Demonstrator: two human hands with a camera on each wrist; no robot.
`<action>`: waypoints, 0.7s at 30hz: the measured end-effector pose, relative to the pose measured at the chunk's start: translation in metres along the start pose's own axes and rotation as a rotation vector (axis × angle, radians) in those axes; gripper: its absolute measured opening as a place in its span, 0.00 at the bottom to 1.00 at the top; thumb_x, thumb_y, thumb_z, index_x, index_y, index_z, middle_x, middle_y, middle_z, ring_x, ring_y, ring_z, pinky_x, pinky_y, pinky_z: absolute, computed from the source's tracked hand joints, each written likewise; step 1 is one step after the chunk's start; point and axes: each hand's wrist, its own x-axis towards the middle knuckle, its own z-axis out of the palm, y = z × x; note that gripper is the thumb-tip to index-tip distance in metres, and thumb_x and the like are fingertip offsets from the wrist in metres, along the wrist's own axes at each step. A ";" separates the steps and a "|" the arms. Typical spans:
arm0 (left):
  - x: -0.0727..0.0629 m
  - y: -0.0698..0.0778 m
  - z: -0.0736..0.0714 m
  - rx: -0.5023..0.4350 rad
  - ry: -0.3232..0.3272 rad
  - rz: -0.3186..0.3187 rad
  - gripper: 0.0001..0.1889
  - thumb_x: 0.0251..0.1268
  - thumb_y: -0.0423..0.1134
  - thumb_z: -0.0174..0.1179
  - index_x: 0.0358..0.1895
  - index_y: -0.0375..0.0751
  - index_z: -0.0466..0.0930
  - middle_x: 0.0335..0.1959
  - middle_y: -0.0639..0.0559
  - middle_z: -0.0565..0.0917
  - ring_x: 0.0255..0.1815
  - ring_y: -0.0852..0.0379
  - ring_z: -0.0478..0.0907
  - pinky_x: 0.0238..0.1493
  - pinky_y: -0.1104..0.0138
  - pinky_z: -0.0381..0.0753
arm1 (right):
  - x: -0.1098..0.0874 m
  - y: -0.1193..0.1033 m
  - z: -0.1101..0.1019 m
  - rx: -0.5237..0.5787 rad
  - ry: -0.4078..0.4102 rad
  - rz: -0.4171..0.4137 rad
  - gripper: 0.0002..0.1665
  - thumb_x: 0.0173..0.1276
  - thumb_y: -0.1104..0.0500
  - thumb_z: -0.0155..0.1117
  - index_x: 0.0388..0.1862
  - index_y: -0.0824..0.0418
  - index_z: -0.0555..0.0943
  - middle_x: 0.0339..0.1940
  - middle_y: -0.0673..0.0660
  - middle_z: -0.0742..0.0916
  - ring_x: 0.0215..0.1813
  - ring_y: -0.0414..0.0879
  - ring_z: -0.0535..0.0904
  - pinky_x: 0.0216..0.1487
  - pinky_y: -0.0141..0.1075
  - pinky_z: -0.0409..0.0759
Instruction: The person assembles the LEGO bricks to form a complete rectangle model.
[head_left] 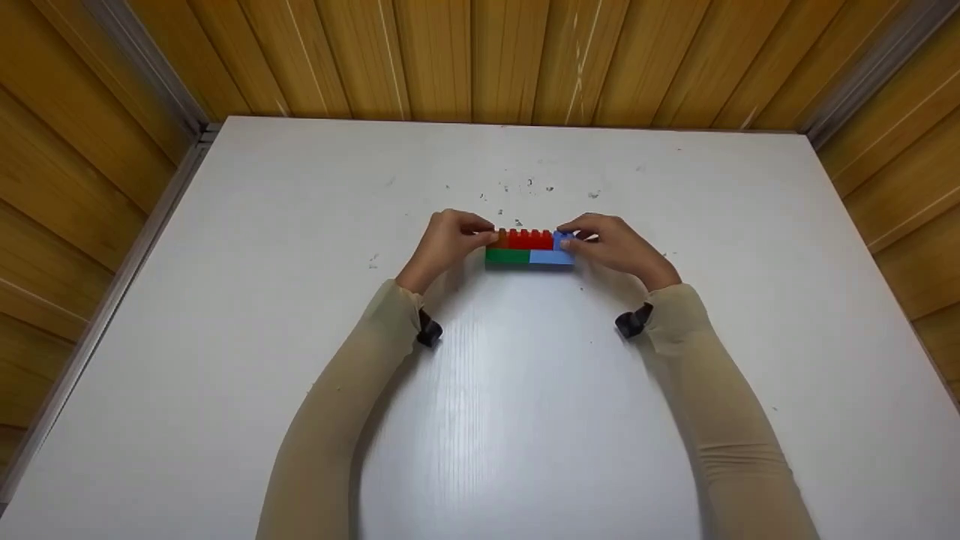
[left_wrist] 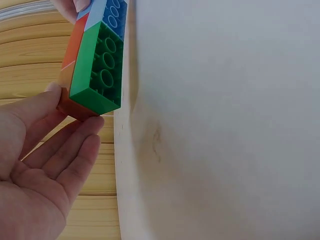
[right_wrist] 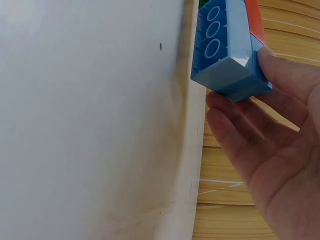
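Observation:
Both hands hold one joined row of toy building bricks by its two ends. Its lower layer pairs a green brick [head_left: 508, 256] on the left with a light blue brick [head_left: 551, 257] on the right. On top sit an orange brick [left_wrist: 67, 75], a red brick [head_left: 531, 240] in the middle and a smaller blue brick [right_wrist: 257, 82]. My left hand [head_left: 448, 244] pinches the orange end between thumb and fingers. At the other end, my right hand [head_left: 616, 241] pinches the small blue brick. Hollow undersides of the green and light blue bricks show in the wrist views.
A white table [head_left: 465, 420] spreads under both arms, with small dark marks [head_left: 529, 182] beyond the bricks. Yellow wood-look panels [head_left: 502, 60] stand along its back and sides. A black wrist camera [head_left: 429, 330] sits at the left cuff, another [head_left: 634, 321] at the right.

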 end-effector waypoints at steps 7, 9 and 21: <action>0.007 -0.004 0.002 -0.020 0.008 -0.023 0.15 0.64 0.42 0.63 0.50 0.41 0.85 0.49 0.48 0.86 0.50 0.55 0.80 0.54 0.66 0.80 | 0.008 -0.001 -0.001 0.004 0.027 0.094 0.23 0.71 0.52 0.59 0.62 0.60 0.78 0.60 0.60 0.81 0.59 0.55 0.75 0.65 0.51 0.71; 0.009 -0.004 0.002 -0.025 0.005 -0.040 0.15 0.64 0.42 0.62 0.51 0.40 0.85 0.50 0.48 0.86 0.51 0.55 0.80 0.54 0.66 0.80 | 0.010 -0.002 -0.001 0.002 0.025 0.115 0.23 0.71 0.53 0.58 0.62 0.60 0.78 0.60 0.60 0.80 0.60 0.55 0.75 0.65 0.51 0.71; 0.016 -0.003 0.006 -0.050 0.017 -0.105 0.15 0.65 0.41 0.62 0.51 0.41 0.85 0.49 0.48 0.85 0.44 0.56 0.81 0.47 0.70 0.82 | 0.017 0.002 -0.001 -0.038 0.024 0.183 0.23 0.73 0.52 0.56 0.62 0.61 0.77 0.62 0.61 0.80 0.64 0.55 0.72 0.69 0.52 0.67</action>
